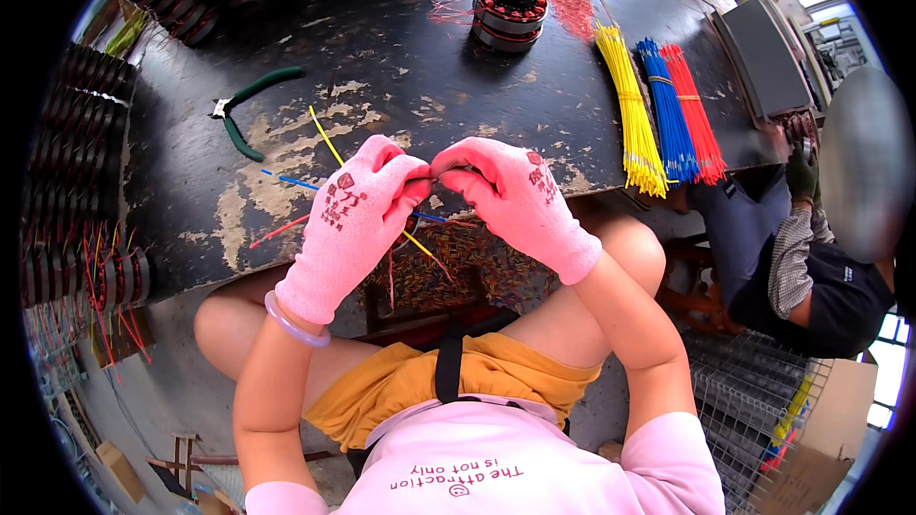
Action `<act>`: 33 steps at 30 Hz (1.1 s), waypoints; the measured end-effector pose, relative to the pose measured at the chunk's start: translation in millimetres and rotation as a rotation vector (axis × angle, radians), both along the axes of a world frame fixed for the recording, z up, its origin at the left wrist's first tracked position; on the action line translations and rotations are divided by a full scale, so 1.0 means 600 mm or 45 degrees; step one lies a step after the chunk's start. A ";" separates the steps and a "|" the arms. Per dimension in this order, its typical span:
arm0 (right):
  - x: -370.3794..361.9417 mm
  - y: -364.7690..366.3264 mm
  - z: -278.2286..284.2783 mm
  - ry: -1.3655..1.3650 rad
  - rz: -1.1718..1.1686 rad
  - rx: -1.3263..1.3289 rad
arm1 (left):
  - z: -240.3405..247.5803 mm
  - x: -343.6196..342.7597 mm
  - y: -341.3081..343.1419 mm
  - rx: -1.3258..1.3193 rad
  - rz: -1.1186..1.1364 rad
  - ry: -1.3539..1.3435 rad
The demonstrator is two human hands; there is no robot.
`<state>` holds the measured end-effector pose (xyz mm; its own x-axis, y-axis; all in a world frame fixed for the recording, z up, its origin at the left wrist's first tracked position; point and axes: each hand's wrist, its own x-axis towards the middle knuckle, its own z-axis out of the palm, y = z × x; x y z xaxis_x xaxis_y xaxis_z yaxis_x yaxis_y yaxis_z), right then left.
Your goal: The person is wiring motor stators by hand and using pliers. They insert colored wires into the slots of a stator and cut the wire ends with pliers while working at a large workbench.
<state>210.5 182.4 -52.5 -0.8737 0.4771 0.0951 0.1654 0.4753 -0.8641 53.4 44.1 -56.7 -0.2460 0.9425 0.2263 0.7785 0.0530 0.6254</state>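
Both hands wear pink gloves and meet fingertip to fingertip over the table's near edge. My left hand point(351, 215) is closed around several thin wires. A yellow wire point(325, 135), a blue wire point(286, 179) and a red wire point(280, 232) stick out on its left side. More coloured wire ends hang out below its fingers. Thumb and fingers of my right hand point(520, 198) are pinched together against the left fingertips. A small dark bit shows where they meet, but the fingers hide what it is.
Green-handled cutters point(232, 113) lie at left. Beyond my hands stands a wound stator point(509, 15). Yellow point(630, 110), blue point(668, 113) and red wire bundles point(694, 114) lie at right. Stacked stators point(72, 181) line the left side. A co-worker point(811, 267) sits at right.
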 end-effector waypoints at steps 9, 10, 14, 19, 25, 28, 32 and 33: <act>0.003 0.016 0.000 0.044 0.041 -0.046 | -0.003 0.011 0.005 0.069 0.020 0.103; 0.004 0.019 -0.003 0.052 0.059 -0.035 | -0.005 0.014 0.005 0.096 0.016 0.068; 0.003 0.029 -0.002 -0.085 0.079 -0.311 | -0.028 0.024 0.007 0.188 0.018 0.049; 0.002 0.061 -0.048 -0.248 0.027 -0.950 | -0.043 0.030 0.019 0.255 -0.025 0.144; 0.035 0.029 -0.033 0.032 0.035 0.718 | -0.048 0.019 0.016 0.195 -0.061 0.033; 0.029 0.026 -0.056 0.035 0.125 1.053 | -0.046 0.016 0.016 0.165 -0.075 0.031; 0.015 0.046 -0.056 -0.113 0.325 0.496 | -0.046 0.014 0.016 0.182 -0.108 0.011; 0.015 0.050 -0.054 -0.208 0.386 0.201 | -0.044 0.015 0.017 0.182 -0.113 0.001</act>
